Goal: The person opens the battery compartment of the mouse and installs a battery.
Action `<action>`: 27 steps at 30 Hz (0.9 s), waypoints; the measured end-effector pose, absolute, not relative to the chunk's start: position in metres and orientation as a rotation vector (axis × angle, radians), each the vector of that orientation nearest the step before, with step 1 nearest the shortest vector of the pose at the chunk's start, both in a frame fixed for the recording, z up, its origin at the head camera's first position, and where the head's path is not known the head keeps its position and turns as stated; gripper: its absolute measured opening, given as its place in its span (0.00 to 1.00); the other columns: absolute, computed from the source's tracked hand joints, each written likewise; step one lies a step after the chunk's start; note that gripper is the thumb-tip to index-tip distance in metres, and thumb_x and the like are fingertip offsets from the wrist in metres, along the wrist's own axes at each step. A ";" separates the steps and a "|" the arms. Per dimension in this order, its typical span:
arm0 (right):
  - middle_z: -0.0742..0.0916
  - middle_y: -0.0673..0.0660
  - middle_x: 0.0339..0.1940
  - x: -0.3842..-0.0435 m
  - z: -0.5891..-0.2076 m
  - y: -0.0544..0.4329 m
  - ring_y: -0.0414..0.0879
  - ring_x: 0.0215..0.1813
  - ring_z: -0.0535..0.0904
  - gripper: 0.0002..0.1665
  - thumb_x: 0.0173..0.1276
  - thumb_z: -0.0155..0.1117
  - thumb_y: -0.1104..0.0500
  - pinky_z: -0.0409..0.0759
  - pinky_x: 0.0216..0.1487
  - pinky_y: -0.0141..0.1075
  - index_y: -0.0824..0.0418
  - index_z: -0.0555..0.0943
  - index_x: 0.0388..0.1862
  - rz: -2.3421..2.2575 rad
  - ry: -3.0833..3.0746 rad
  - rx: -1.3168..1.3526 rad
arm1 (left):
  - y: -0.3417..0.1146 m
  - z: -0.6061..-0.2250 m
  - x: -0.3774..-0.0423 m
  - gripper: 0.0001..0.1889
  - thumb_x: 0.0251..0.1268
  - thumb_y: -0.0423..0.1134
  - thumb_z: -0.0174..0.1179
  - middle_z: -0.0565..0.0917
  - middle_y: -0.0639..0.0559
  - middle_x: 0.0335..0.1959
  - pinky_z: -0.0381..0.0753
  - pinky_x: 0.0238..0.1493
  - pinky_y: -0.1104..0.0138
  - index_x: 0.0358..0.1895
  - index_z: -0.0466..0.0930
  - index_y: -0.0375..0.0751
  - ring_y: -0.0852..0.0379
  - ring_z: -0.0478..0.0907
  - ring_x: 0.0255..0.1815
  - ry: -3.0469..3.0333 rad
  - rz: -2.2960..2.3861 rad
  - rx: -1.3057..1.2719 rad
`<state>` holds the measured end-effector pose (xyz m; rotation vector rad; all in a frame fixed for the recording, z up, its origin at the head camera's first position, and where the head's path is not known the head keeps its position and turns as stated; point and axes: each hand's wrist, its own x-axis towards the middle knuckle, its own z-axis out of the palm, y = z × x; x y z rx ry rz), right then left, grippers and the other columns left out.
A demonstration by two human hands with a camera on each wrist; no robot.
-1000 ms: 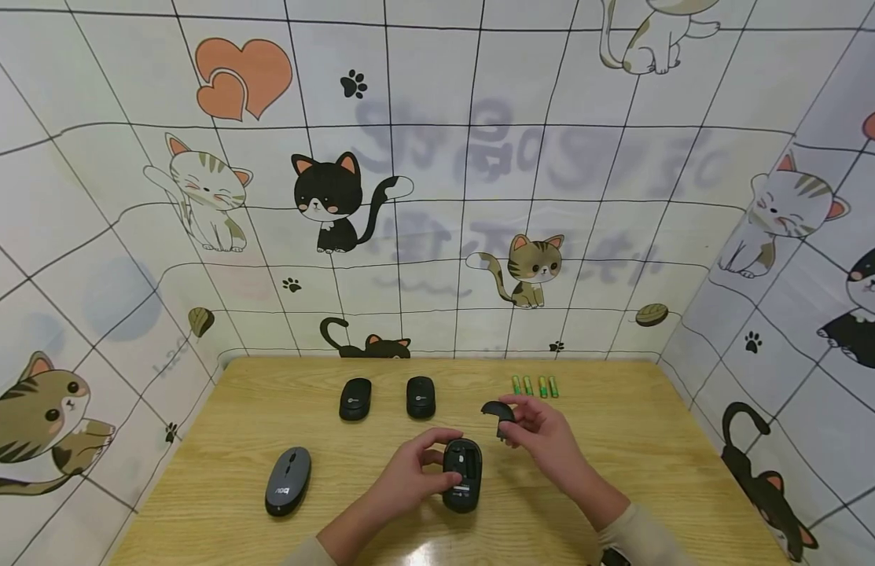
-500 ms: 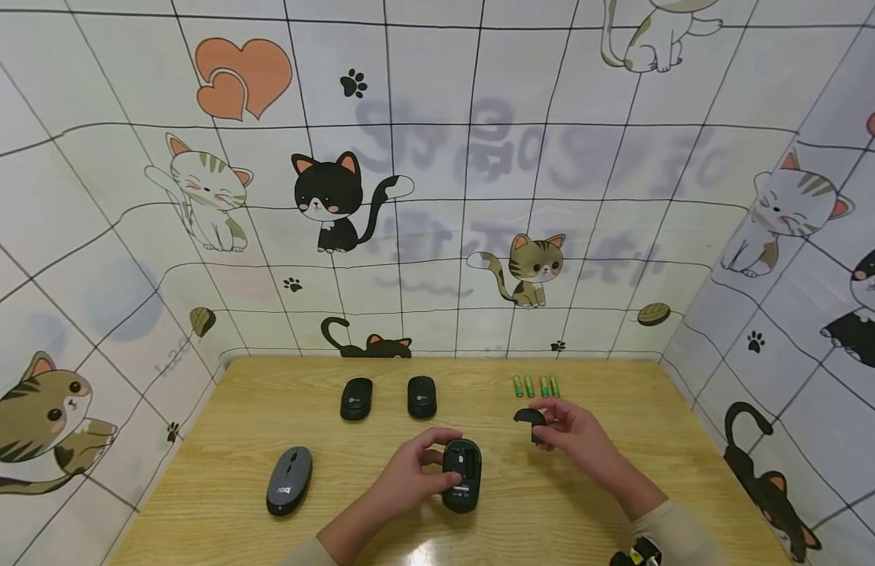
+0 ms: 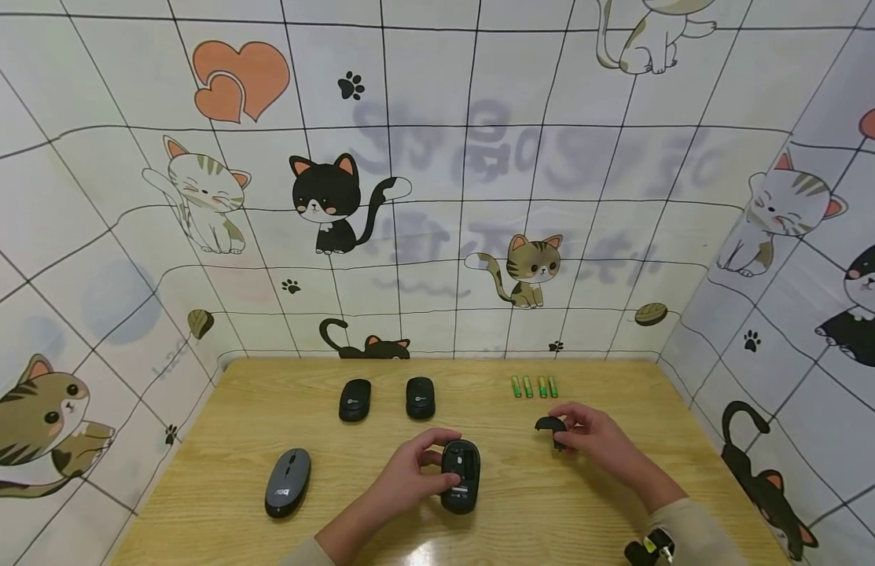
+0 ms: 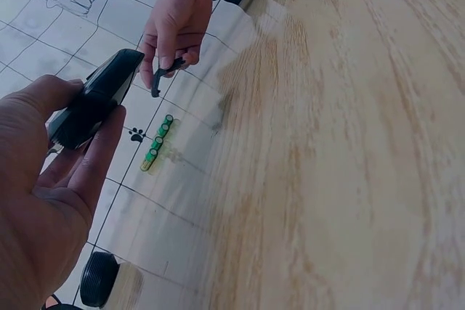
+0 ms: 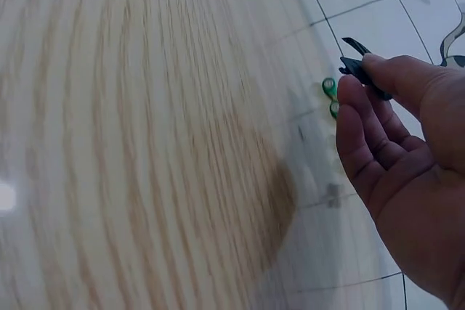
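Note:
My left hand (image 3: 417, 470) grips a black computer mouse (image 3: 467, 479) by its sides, underside facing up with the battery bay exposed. In the left wrist view the same mouse (image 4: 98, 99) sits between thumb and fingers. Off to the right, my right hand (image 3: 598, 439) pinches a small black battery cover (image 3: 550, 424) between thumb and fingertips. The right wrist view shows that cover (image 5: 363, 70) edge-on at the fingertips. Several green batteries (image 3: 534, 386) stand in a row behind the right hand.
Two black mice (image 3: 355, 400) lie at the back left of the wooden table (image 3: 338, 487). A grey mouse (image 3: 288, 483) rests at the front left. Behind the table hangs a white grid-patterned sheet (image 3: 437, 173) printed with cats.
My right hand has moved to the right with the battery cover, away from the mouse. The left hand and its mouse have stayed in place.

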<state>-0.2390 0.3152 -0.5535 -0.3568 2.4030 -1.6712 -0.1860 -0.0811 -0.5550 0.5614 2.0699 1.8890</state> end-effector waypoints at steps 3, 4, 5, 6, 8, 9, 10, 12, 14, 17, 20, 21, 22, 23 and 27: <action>0.77 0.62 0.44 -0.241 -0.556 0.319 0.49 0.45 0.90 0.25 0.78 0.72 0.69 0.93 0.43 0.46 0.74 0.78 0.70 -1.663 2.382 -0.364 | -0.081 -0.555 -0.186 0.30 0.69 0.30 0.77 0.81 0.45 0.67 0.89 0.49 0.66 0.72 0.82 0.52 0.48 0.87 0.54 2.066 1.892 0.560; 0.78 0.63 0.45 -0.242 -0.557 0.319 0.49 0.45 0.90 0.26 0.78 0.72 0.69 0.93 0.43 0.46 0.74 0.78 0.70 -1.661 2.377 -0.365 | -0.081 -0.556 -0.186 0.30 0.69 0.30 0.76 0.81 0.45 0.68 0.89 0.49 0.66 0.72 0.82 0.51 0.48 0.87 0.54 2.065 1.893 0.559; 0.78 0.63 0.44 -0.243 -0.558 0.319 0.50 0.45 0.90 0.26 0.77 0.72 0.69 0.93 0.43 0.46 0.74 0.78 0.70 -1.659 2.374 -0.362 | -0.081 -0.556 -0.186 0.30 0.69 0.30 0.76 0.81 0.45 0.68 0.89 0.49 0.66 0.72 0.82 0.51 0.48 0.87 0.54 2.067 1.892 0.559; 0.79 0.64 0.44 -0.243 -0.559 0.319 0.50 0.45 0.90 0.26 0.77 0.72 0.69 0.93 0.43 0.45 0.75 0.78 0.70 -1.651 2.375 -0.369 | -0.081 -0.556 -0.186 0.30 0.69 0.30 0.76 0.81 0.45 0.68 0.89 0.49 0.66 0.72 0.82 0.50 0.48 0.87 0.54 2.067 1.892 0.559; 0.80 0.63 0.44 -0.245 -0.560 0.319 0.51 0.44 0.90 0.26 0.78 0.73 0.68 0.93 0.42 0.44 0.74 0.78 0.70 -1.633 2.384 -0.370 | -0.081 -0.556 -0.187 0.30 0.69 0.30 0.76 0.81 0.45 0.68 0.89 0.49 0.66 0.72 0.82 0.50 0.48 0.87 0.54 2.067 1.892 0.559; 0.80 0.64 0.44 -0.245 -0.561 0.319 0.51 0.44 0.91 0.26 0.78 0.73 0.68 0.93 0.41 0.43 0.74 0.78 0.70 -1.622 2.391 -0.366 | -0.081 -0.556 -0.187 0.30 0.69 0.30 0.76 0.81 0.45 0.68 0.89 0.49 0.66 0.72 0.82 0.50 0.47 0.87 0.54 2.067 1.891 0.559; 0.81 0.63 0.44 -0.245 -0.562 0.319 0.52 0.43 0.91 0.26 0.78 0.72 0.68 0.93 0.40 0.43 0.73 0.78 0.70 -1.610 2.399 -0.362 | -0.081 -0.556 -0.187 0.30 0.69 0.30 0.76 0.81 0.45 0.68 0.89 0.49 0.66 0.73 0.82 0.50 0.48 0.87 0.54 2.065 1.890 0.560; 0.82 0.63 0.43 -0.246 -0.563 0.319 0.53 0.40 0.90 0.25 0.78 0.72 0.69 0.92 0.39 0.41 0.73 0.79 0.70 -1.582 2.423 -0.354 | -0.081 -0.556 -0.187 0.30 0.69 0.30 0.76 0.81 0.45 0.67 0.90 0.49 0.66 0.73 0.82 0.50 0.48 0.87 0.54 2.060 1.890 0.559; 0.82 0.63 0.43 -0.247 -0.565 0.319 0.53 0.38 0.90 0.25 0.77 0.72 0.69 0.91 0.38 0.41 0.73 0.79 0.70 -1.559 2.443 -0.348 | -0.081 -0.556 -0.187 0.30 0.69 0.30 0.76 0.81 0.45 0.67 0.90 0.48 0.66 0.73 0.82 0.50 0.49 0.88 0.54 2.057 1.893 0.564; 0.82 0.62 0.43 -0.249 -0.566 0.318 0.53 0.38 0.89 0.25 0.77 0.72 0.69 0.91 0.37 0.40 0.73 0.80 0.70 -1.540 2.463 -0.339 | -0.080 -0.557 -0.188 0.30 0.69 0.29 0.76 0.80 0.45 0.67 0.90 0.48 0.66 0.73 0.81 0.49 0.50 0.88 0.54 2.061 1.894 0.565; 0.82 0.62 0.43 -0.251 -0.568 0.317 0.52 0.38 0.89 0.25 0.78 0.72 0.68 0.89 0.36 0.39 0.71 0.80 0.70 -1.521 2.476 -0.326 | -0.080 -0.558 -0.188 0.30 0.69 0.29 0.76 0.81 0.45 0.67 0.90 0.48 0.66 0.73 0.81 0.47 0.50 0.88 0.54 2.067 1.891 0.564; 0.83 0.61 0.43 -0.252 -0.568 0.316 0.51 0.38 0.89 0.24 0.78 0.72 0.68 0.89 0.36 0.39 0.70 0.81 0.70 -1.506 2.486 -0.326 | -0.080 -0.558 -0.188 0.30 0.69 0.29 0.76 0.81 0.45 0.67 0.90 0.48 0.66 0.73 0.81 0.46 0.49 0.88 0.54 2.069 1.891 0.564; 0.83 0.60 0.43 -0.253 -0.568 0.316 0.50 0.38 0.89 0.23 0.78 0.72 0.67 0.89 0.36 0.38 0.69 0.82 0.69 -1.480 2.509 -0.327 | -0.080 -0.558 -0.188 0.30 0.69 0.29 0.76 0.81 0.45 0.67 0.90 0.48 0.66 0.73 0.81 0.45 0.49 0.88 0.54 2.070 1.890 0.566; 0.84 0.60 0.43 -0.254 -0.569 0.316 0.49 0.39 0.88 0.22 0.78 0.73 0.67 0.88 0.36 0.38 0.68 0.83 0.68 -1.449 2.533 -0.341 | -0.080 -0.558 -0.188 0.30 0.70 0.29 0.76 0.81 0.45 0.67 0.90 0.48 0.66 0.73 0.81 0.45 0.49 0.88 0.54 2.071 1.890 0.566; 0.86 0.55 0.43 -0.256 -0.571 0.316 0.45 0.41 0.85 0.19 0.77 0.74 0.64 0.87 0.39 0.36 0.64 0.86 0.65 -1.305 2.651 -0.390 | -0.080 -0.558 -0.189 0.31 0.70 0.30 0.76 0.80 0.44 0.67 0.90 0.48 0.66 0.74 0.80 0.41 0.48 0.88 0.54 2.069 1.888 0.567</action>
